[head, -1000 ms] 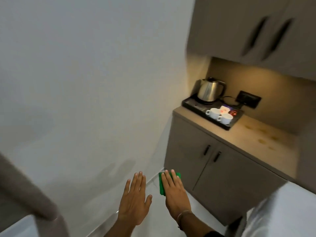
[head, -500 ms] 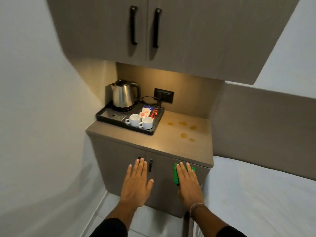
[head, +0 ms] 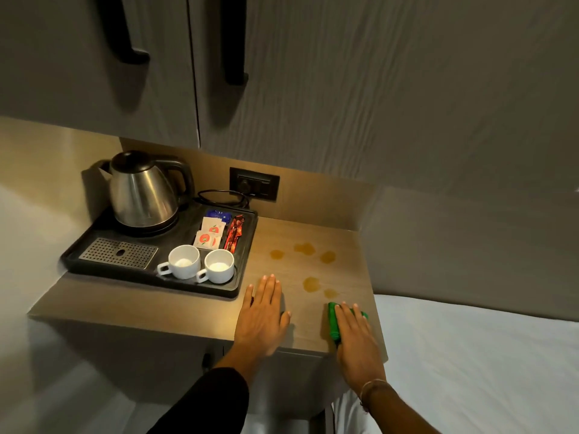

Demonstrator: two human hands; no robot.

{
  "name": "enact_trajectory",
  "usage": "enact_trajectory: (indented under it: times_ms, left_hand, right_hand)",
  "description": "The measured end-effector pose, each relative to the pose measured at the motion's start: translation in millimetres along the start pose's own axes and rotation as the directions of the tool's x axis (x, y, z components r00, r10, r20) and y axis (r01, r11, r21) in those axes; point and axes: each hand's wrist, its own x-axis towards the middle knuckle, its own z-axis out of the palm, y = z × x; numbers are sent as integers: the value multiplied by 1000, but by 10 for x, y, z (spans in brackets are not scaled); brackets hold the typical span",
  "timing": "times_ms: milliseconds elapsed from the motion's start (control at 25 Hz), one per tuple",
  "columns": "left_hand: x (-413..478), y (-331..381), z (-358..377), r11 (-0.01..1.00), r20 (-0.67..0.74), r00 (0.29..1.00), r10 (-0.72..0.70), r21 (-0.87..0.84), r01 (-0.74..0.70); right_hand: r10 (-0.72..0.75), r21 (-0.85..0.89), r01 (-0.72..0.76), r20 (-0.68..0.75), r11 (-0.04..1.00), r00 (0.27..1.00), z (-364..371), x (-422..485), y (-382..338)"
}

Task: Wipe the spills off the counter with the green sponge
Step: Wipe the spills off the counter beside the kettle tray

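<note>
The right hand [head: 355,336] lies flat over the green sponge [head: 332,321], fingers extended and pressing it onto the counter [head: 194,305] near the front edge, just short of the nearest of the amber spills [head: 311,283]. The left hand [head: 261,314] rests palm-down, fingers spread and holding nothing, between the sponge and the black tray [head: 232,291] with its kettle [head: 141,191] and two white cups [head: 200,267].

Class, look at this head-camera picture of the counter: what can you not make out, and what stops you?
- Green sponge: mostly hidden under the right hand.
- Sachets' print: too small to read.
- Upper cabinet handles: tops cut off by the frame edge.
- Lower cabinet: hidden beneath the counter.
</note>
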Motion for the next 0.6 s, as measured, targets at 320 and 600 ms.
enact_trajectory:
  times_ms: [320,600]
  left_hand:
    - [281,-59,275,999,27,1000,-2,-35,3]
    - [275,-53,326,998,-20,1000,-15,-58,14]
  right_hand:
    - [-119,10,118,30,993,992,223,79,76]
    - [-221,61,215,131,975,967,-10,174,656]
